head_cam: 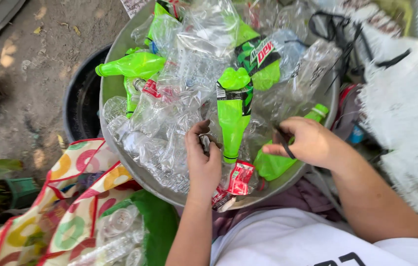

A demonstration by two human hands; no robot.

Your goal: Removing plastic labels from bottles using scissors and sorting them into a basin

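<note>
- Nearest the wearer: left hand, fingers curled shut on a small dark object; its identity cannot be told.
- Right hand, fingers pinched around a thin black tool.
- Between both hands: flattened green bottle, long axis running away from the wearer, neck nearest; left hand is closer.
- Beyond: metal basin heaped with clear crushed bottles.
</note>
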